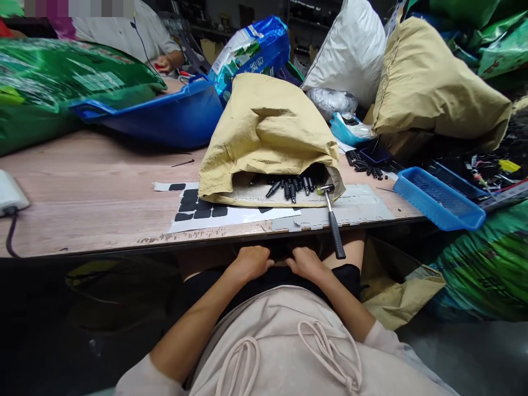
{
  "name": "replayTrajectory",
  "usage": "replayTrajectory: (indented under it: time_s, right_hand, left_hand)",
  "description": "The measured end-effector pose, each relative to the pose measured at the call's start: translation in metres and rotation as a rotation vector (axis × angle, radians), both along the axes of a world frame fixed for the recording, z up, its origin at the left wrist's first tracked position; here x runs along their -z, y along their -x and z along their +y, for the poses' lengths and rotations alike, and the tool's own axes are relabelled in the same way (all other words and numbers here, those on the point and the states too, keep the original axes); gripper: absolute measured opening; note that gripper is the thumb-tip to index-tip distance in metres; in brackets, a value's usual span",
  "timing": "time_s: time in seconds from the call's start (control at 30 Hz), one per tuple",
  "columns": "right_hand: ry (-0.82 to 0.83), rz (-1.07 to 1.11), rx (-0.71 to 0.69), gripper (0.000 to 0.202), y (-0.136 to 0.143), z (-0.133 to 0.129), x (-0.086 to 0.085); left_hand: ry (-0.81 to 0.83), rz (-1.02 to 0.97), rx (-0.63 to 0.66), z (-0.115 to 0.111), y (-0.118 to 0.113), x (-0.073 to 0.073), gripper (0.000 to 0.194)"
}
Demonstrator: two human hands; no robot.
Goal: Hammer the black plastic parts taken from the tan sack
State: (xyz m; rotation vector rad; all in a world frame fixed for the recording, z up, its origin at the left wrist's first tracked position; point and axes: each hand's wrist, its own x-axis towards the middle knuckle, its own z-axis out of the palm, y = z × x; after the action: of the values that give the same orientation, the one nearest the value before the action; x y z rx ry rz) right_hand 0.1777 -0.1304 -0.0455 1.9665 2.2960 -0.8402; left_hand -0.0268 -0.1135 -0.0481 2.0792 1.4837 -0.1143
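Both my hands are low, between my lap and the table's front edge. The fingers of my left hand (253, 262) curl downward, and what they hold, if anything, is hidden. My right hand (304, 263) is curled a short way to its right, its fingertips also out of sight. Above them on the table, a yellow-brown sack (268, 132) lies with its mouth toward me, several black cylindrical parts (292, 188) inside the opening. A small hammer (335, 234) rests with its head in the sack mouth and its black handle over the table edge.
A white sheet with black squares (193, 206) lies left of the sack mouth. Behind are a blue basin (165, 115) and a green bag (74, 82). A blue tray (439, 201) and another sack (433, 82) stand right. A person (124, 33) sits across the table.
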Motion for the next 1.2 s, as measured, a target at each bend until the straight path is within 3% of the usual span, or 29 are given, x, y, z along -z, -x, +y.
replayTrajectory:
  time_s: [0.07,0.1,0.13,0.2,0.27,0.33,0.47,0.63,0.77,0.87,1.0,1.1,1.2]
  right_hand:
    - [-0.016,0.258,-0.2,0.04,-0.013,-0.018,-0.014]
    - [-0.001,0.432,-0.284,0.038,-0.02,-0.025,-0.022]
    - [-0.008,0.554,-0.27,0.029,-0.028,-0.029,-0.03]
    - [-0.18,0.637,-0.081,0.026,-0.042,-0.029,-0.044]
    - [-0.505,0.536,0.17,0.031,-0.054,-0.021,-0.052]
    - [-0.7,0.348,0.351,0.026,-0.061,-0.008,-0.054]
    - [-0.723,0.017,0.531,0.017,-0.066,0.006,-0.053]
    - [-0.679,-0.182,0.547,0.021,-0.067,0.007,-0.062]
    - [-0.545,-0.276,0.454,0.023,-0.071,0.009,-0.071]
    - [-0.413,-0.22,0.456,0.029,-0.078,0.009,-0.068]
    - [-0.385,0.081,0.382,0.049,-0.086,0.001,-0.047]
    - [-0.528,0.288,0.365,0.051,-0.083,-0.008,-0.03]
    - [-0.743,0.437,0.356,0.059,-0.067,-0.016,-0.024]
  left_hand:
    - [0.012,-0.13,0.157,-0.01,0.009,-0.036,0.044]
    - [0.019,-0.222,0.188,-0.008,0.012,-0.052,0.046]
    - [-0.018,-0.29,0.162,-0.002,0.015,-0.065,0.045]
    - [-0.189,-0.325,-0.016,0.024,0.013,-0.083,0.042]
    - [-0.403,-0.25,-0.24,0.059,0.004,-0.09,0.037]
    - [-0.514,-0.164,-0.373,0.092,-0.008,-0.088,0.032]
    - [-0.48,-0.066,-0.437,0.127,-0.022,-0.077,0.027]
    - [-0.519,-0.113,-0.414,0.115,0.001,-0.065,0.026]
    - [-0.566,-0.31,-0.176,0.095,0.021,-0.053,0.022]
    - [-0.512,-0.44,-0.01,0.083,0.022,-0.041,0.02]
    - [-0.534,-0.502,-0.014,0.077,0.016,-0.029,0.021]
    - [-0.523,-0.545,-0.04,0.078,0.014,-0.027,0.02]
    - [-0.513,-0.551,-0.053,0.078,0.014,-0.028,0.016]
